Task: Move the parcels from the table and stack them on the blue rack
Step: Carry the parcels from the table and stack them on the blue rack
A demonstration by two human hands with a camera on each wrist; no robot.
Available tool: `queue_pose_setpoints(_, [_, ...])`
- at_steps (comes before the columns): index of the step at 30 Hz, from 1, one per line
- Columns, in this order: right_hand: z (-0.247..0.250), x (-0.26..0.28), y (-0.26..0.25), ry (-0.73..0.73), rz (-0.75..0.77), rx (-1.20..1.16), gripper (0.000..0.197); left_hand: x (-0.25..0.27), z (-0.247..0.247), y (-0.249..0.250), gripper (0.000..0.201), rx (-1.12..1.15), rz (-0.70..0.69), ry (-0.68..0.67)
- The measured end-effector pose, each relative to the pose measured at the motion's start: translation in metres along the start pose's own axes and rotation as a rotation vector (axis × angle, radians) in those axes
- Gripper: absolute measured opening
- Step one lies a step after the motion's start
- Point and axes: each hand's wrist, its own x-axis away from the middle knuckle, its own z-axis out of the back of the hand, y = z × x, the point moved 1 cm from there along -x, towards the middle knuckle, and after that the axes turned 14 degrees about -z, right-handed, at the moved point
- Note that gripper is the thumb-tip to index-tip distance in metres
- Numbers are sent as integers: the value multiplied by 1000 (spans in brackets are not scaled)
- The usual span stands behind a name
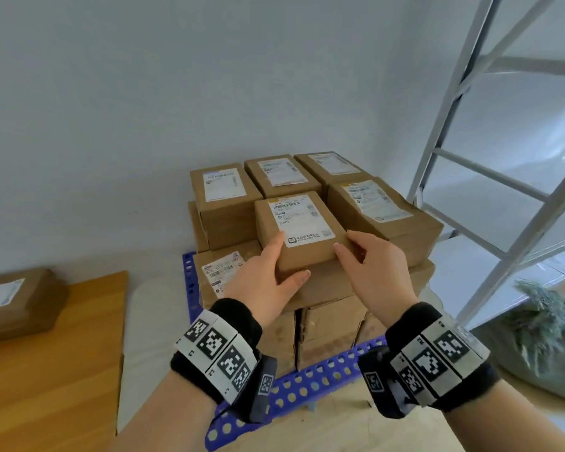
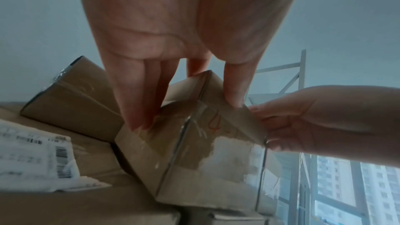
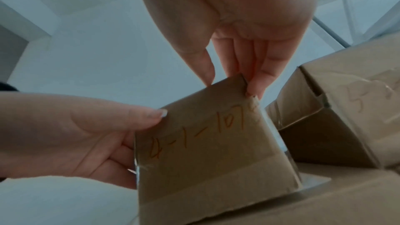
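A small brown parcel (image 1: pixel 299 230) with a white label stands on the stack of parcels (image 1: pixel 382 210) that fills the blue perforated rack (image 1: pixel 307 380). My left hand (image 1: pixel 289 257) grips its left side, thumb on the near face. My right hand (image 1: pixel 344 241) pinches its right near corner, thumb on top. The left wrist view shows my left hand (image 2: pixel 186 115) with fingers down the parcel (image 2: pixel 194 151), which looks slightly tilted. In the right wrist view my right hand (image 3: pixel 231 86) pinches the top corner of the parcel (image 3: pixel 205 143), whose face bears orange handwriting.
One more labelled parcel (image 1: pixel 17 301) lies on the wooden table (image 1: pixel 46 370) at the left. A white metal shelf frame (image 1: pixel 470 158) rises right of the rack, with a grey-green bag (image 1: pixel 542 337) beneath it. A pale wall stands behind the stack.
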Motion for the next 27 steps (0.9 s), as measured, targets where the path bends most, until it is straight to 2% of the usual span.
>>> queue_pose_setpoints(2, [8,-10,4,52,58,-11,27,-2,-1,0,80,-56,5,-1])
queue_pose_setpoints(6, [25,-54,27,135,3,47,41,-7,-2,8,88,-75,43,68])
queue_pose_setpoints(10, [39,-89,46,6,-60,349,48,-18,-11,21,94,-74,97,77])
queue_pose_setpoints(13, [44,-96,54,-99,-66,499,50,-26,-18,27,95,-63,138,97])
queue_pose_setpoints(16, [46,-99,60,-150,-34,462,51,-31,-26,36,93,-94,166,108])
queue_pose_setpoints(27, [48,-105,73,-122,60,411,45,-43,-43,49,90,-154,213,157])
